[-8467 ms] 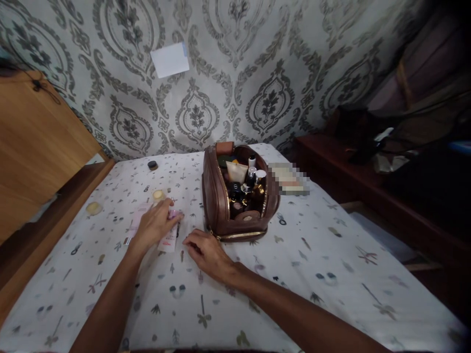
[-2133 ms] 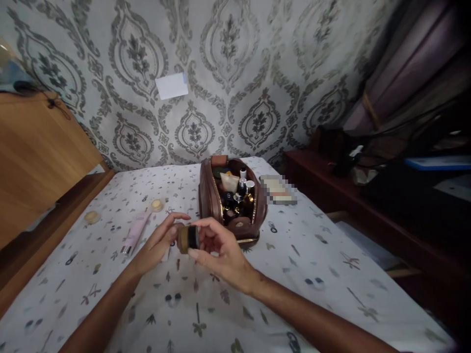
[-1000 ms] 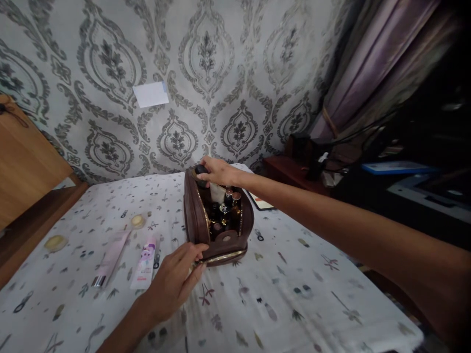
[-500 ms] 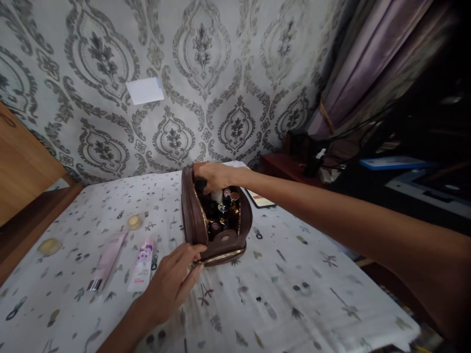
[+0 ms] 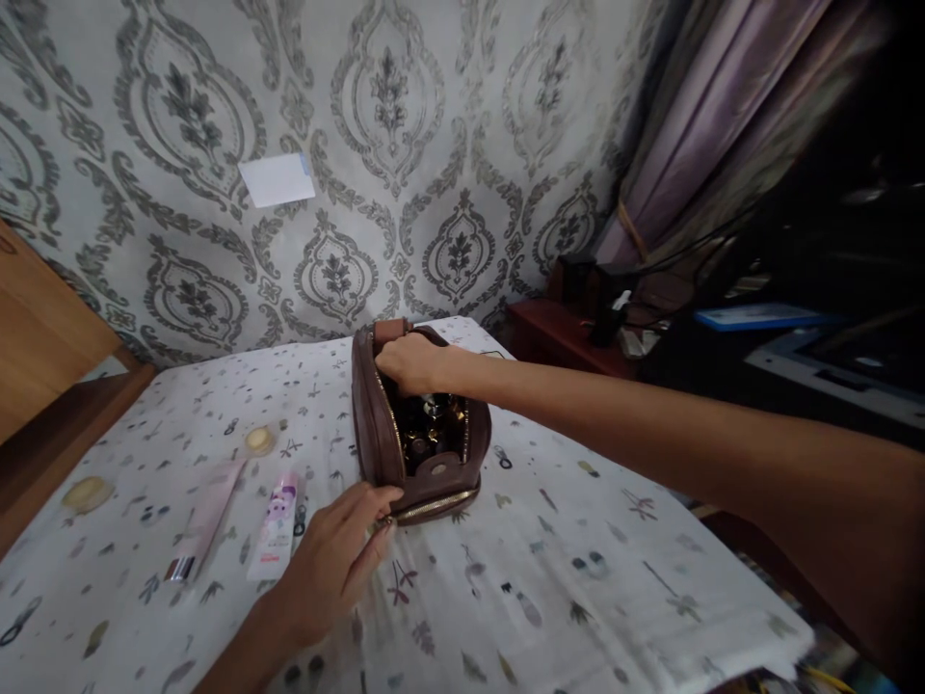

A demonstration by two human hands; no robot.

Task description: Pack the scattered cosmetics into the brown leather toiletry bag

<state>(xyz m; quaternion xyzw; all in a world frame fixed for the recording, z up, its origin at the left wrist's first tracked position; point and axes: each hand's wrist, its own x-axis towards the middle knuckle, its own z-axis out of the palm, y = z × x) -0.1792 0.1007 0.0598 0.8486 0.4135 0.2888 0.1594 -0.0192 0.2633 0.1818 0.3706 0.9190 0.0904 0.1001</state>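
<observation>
A brown zippered makeup bag (image 5: pixel 377 439) stands unzipped on the patterned cloth, with dark and gold-trimmed bottles (image 5: pixel 434 424) inside it. My left hand (image 5: pixel 343 549) pinches the bag's near left corner beside the zipper. Reaching over from the right, my right hand (image 5: pixel 411 364) is down in the far end of the bag; its fingertips are hidden there, and the fingers look curled. To the left lie a pink tube with a silver cap (image 5: pixel 209 520), a smaller white and purple printed tube (image 5: pixel 277 525), and two small round yellowish containers (image 5: pixel 259 440).
A white cloth with leaf prints (image 5: pixel 535 569) covers the table. Patterned wallpaper with a white card (image 5: pixel 277 180) rises behind. A wooden cabinet (image 5: pixel 50 337) borders the left; at right are a purple curtain (image 5: pixel 694 125), cables and a dark desk with a blue-edged object (image 5: pixel 762 317).
My right hand has shifted toward me inside the bag, uncovering the brown strap at its far end. My left hand keeps its place on the corner. The view has turned slightly.
</observation>
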